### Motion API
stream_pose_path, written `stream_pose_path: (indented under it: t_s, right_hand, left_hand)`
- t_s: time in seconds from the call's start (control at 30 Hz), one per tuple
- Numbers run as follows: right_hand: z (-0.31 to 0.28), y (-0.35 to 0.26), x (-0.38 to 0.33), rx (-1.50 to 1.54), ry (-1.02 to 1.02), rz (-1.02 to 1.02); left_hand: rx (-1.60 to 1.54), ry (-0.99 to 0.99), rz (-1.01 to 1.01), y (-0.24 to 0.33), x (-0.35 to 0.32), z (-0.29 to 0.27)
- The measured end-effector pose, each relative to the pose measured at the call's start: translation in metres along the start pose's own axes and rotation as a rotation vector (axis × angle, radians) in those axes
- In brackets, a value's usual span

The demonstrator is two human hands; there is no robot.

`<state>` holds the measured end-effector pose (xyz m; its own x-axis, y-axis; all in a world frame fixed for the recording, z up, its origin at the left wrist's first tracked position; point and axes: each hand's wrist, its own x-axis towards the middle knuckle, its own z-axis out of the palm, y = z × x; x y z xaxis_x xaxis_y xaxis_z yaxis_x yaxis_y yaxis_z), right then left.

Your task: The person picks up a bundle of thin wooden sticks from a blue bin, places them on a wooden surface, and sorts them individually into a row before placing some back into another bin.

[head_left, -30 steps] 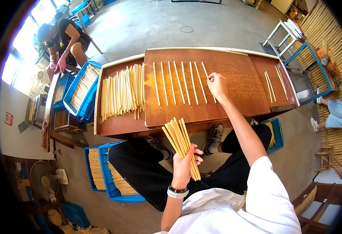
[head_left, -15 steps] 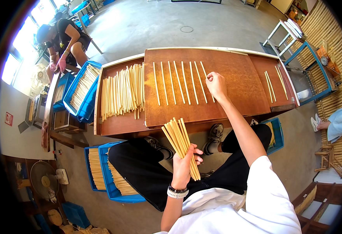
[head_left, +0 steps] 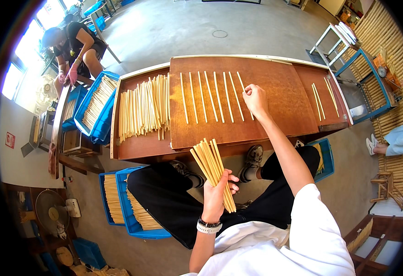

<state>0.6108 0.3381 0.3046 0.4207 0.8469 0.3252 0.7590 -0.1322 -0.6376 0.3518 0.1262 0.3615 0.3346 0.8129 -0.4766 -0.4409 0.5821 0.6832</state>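
There's a blue crate [head_left: 80, 117] by the counter [head_left: 141, 147], loose sticks [head_left: 144, 106] heaped on its left end. Eight in a row now, this row of sticks [head_left: 211, 96] on the brown board [head_left: 286, 101]! The left hand [head_left: 216, 192], fingers curled shut, clasps a stick bundle [head_left: 210, 161]; the right hand [head_left: 255, 101] has fingers bunched at the last stick [head_left: 241, 80], gripping or merely touching, I can't tell.

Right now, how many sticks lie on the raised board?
8: seven sticks in a row from the left, the eighth stick at the right hand, which may hide more.
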Motion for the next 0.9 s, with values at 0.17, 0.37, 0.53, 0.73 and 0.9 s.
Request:
stream_pose_path:
  t_s: [0.17,0.37,0.53,0.73,0.9]
  right_hand:
    - [-0.002,0.001,0.0,-0.001,-0.009,0.014]
    - [-0.005,-0.001,-0.002,0.0,-0.015,0.02]
    - [-0.008,-0.003,-0.003,-0.006,-0.019,0.03]
    - [-0.009,0.001,-0.002,-0.01,-0.011,0.025]
    - [-0.007,0.013,0.0,-0.014,0.01,0.027]
  left_hand:
    - [0.002,-0.001,-0.001,0.0,0.0,0.0]
    - [0.003,-0.015,0.003,-0.001,0.001,-0.001]
    - [0.006,0.003,-0.006,0.001,0.0,0.001]
    - [0.005,-0.022,0.006,-0.002,0.001,-0.003]
    - [0.001,-0.007,-0.005,0.001,0.0,0.001]
